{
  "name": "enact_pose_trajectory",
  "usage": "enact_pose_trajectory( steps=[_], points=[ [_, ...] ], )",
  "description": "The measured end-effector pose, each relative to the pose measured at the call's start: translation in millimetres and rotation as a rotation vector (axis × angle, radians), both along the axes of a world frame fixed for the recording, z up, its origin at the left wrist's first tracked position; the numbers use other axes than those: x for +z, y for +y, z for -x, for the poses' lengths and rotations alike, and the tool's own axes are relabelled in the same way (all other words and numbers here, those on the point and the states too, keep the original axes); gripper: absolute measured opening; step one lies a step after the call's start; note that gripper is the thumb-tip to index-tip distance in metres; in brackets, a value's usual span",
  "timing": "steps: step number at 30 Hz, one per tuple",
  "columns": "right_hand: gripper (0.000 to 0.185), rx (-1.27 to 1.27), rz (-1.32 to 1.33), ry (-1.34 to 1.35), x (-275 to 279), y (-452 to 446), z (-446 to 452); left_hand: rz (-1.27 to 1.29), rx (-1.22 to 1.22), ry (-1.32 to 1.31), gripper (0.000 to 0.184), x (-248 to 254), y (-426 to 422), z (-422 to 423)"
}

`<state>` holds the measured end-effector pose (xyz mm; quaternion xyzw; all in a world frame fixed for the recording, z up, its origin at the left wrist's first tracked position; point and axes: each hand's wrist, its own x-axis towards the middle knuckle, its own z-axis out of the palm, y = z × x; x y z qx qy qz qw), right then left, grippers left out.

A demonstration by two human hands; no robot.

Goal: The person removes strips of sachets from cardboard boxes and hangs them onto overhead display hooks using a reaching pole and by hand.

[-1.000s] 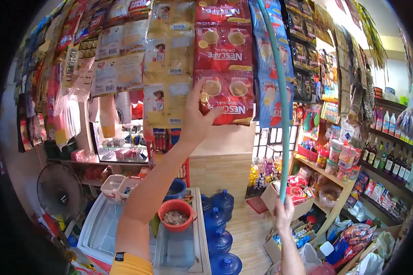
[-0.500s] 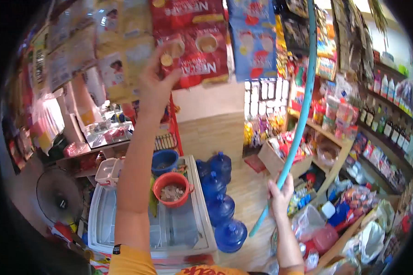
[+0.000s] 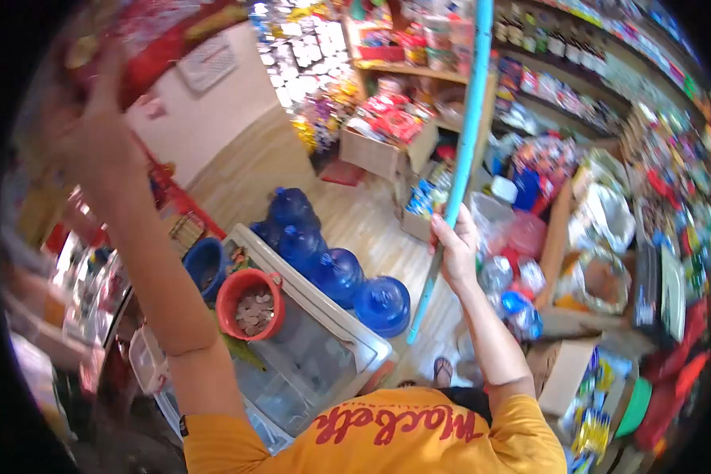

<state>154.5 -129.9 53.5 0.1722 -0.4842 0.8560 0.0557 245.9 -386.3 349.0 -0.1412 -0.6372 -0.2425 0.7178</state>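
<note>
At the upper left, my left hand [image 3: 99, 126] is raised to a red coffee sachet strip [image 3: 154, 51]; both are smeared by motion, and the fingers seem to hold the strip's lower edge. My right hand [image 3: 456, 243] is wrapped round a long turquoise pole [image 3: 468, 118] near its lower part. The pole slants from the top of the view down to a tip above the floor, beside the blue water jugs [image 3: 381, 304].
A freezer [image 3: 300, 363] below me bears a red pot of coins [image 3: 249, 304] and a blue pot [image 3: 205, 268]. Cardboard boxes [image 3: 371, 150], bags and shelves [image 3: 561, 59] of bottles stand right of the tiled floor [image 3: 347, 213].
The view has swung down and to the right, bringing my orange shirt into sight. The sachets and my left hand now sit further left. The pole's lower tip has come into view.
</note>
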Motion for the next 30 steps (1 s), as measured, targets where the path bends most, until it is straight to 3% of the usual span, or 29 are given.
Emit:
enact_pose_trajectory(
  steps=[2, 9, 16, 21, 23, 24, 30],
  points=[
    [0.017, -0.082, -0.02, -0.037, -12.6, 9.4, -10.7, -0.096, 0.143, -0.009, 0.05, -3.5, -7.2, 5.6],
    [0.019, -0.311, -0.095, -0.159, -48.5, 53.5, -44.6, -0.003, 0.254, -0.003, 0.05, -43.1, -25.5, 43.0],
    [0.022, -0.425, -0.137, -0.193, -77.9, 103.7, -108.7, 0.224, 0.258, 0.098, 0.049, -109.0, 44.3, 80.0],
    [0.022, -0.661, -0.162, -0.231, -127.3, 150.5, -188.3, 0.461, -0.047, 0.034, 0.05, -210.8, 145.9, 60.7],
    [0.025, -0.804, -0.11, -0.23, -133.1, 165.9, -236.2, 0.563, -0.295, -0.171, 0.05, -264.1, 185.8, 32.9],
    [0.024, -0.847, -0.154, -0.301, -139.9, 177.5, -260.7, 0.496, -0.558, -0.471, 0.051, -296.9, 200.0, 16.7],
    [0.016, -1.131, -0.177, -0.47, -139.3, 241.4, -415.2, 0.796, -0.904, -0.831, 0.04, -408.5, 283.2, -93.8]
  ],
)
